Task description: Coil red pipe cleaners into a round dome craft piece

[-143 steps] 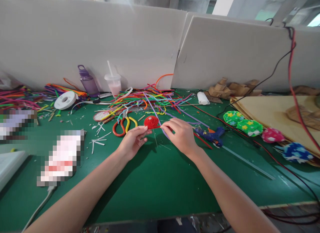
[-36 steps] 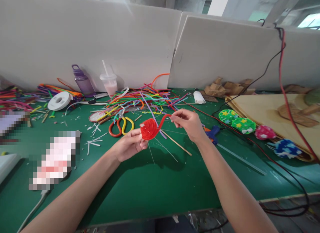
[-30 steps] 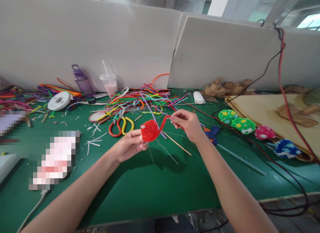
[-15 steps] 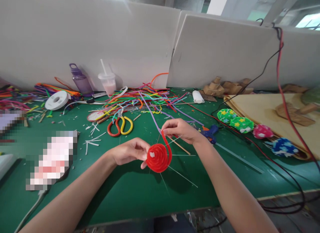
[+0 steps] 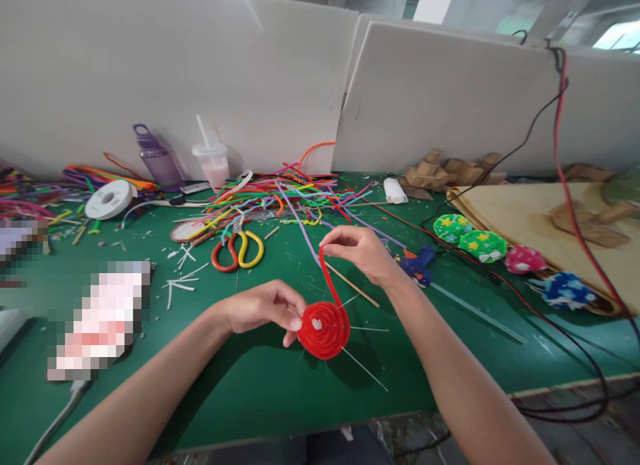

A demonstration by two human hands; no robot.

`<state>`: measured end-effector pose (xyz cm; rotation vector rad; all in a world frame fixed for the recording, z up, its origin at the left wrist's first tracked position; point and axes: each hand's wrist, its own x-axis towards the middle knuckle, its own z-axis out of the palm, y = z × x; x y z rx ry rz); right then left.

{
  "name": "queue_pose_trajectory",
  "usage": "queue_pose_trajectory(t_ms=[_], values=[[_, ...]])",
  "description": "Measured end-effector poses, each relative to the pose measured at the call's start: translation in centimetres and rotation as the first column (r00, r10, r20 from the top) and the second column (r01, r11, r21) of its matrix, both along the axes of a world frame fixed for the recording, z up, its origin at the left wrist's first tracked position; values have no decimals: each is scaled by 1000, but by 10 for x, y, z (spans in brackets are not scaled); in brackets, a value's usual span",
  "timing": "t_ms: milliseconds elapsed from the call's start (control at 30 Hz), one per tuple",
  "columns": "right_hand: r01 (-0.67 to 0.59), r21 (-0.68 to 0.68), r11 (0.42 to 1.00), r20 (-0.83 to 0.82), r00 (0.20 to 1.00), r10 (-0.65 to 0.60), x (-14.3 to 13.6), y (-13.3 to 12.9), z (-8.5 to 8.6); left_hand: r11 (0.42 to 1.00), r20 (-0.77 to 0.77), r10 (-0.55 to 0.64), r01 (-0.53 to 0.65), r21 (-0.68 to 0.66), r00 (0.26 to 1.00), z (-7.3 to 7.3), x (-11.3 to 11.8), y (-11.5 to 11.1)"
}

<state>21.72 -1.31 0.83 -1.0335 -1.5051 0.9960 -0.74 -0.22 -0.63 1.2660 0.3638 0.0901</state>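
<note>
Coil in both hands, clock positions taken from its centre with twelve o'clock directly away from me. My left grip point(image 5: 265, 310), at between nine and ten, pinches the rim of a round, red, fuzzy coiled disc point(image 5: 327, 340) with a small white patch point(image 5: 317, 324) near its middle; the disc is held over the green-topped desk point(image 5: 250, 402), its shadow falling beneath. Thin, pale, straight spokes point(image 5: 370, 329) stick out from it, most plainly between two and five. A red fuzzy strip point(image 5: 329, 278) leaves the rim near two and runs up towards twelve, where my right grip point(image 5: 357, 250) closes thumb and finger on it; whether it ends there I cannot tell. The step in hand appears to be winding this strip round the outermost turn. The next move, I judge, calls for even tension, laying the strip flat along the rim over twelve while the left fingers steady the disc and shift clear. Scissor-like cutters with red and yellow looped handles point(image 5: 241, 248) lie near ten, a heap of multicoloured fuzzy stems point(image 5: 295, 192) between eleven and twelve, and a blue glue gun point(image 5: 420, 264) at two.
</note>
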Motion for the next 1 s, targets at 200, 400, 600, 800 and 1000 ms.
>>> queue_pose_trajectory(t_ms=[200, 400, 600, 800, 1000], values=[[-5, 114, 993, 17, 1000, 3, -14, -3, -2, 1000, -24, -14, 14, -27, 1000, 0, 3, -2], [131, 291, 948, 140, 974, -178, -12, -3, -1, 1000, -16, -6, 7, 20, 1000, -1, 2, 1], [261, 470, 843, 236, 883, -405, -3, -6, 2, 994, -18, 79, -77, 84, 997, 0, -1, 4], [206, 399, 893, 259, 910, -325, -2, -7, 4, 946, -32, 178, -162, 282, 983, 8, 4, -3], [-68, 42, 997, 202, 978, 58, -3, -10, 11, 946, -12, 118, -109, 306, 993, 10, 6, -12]])
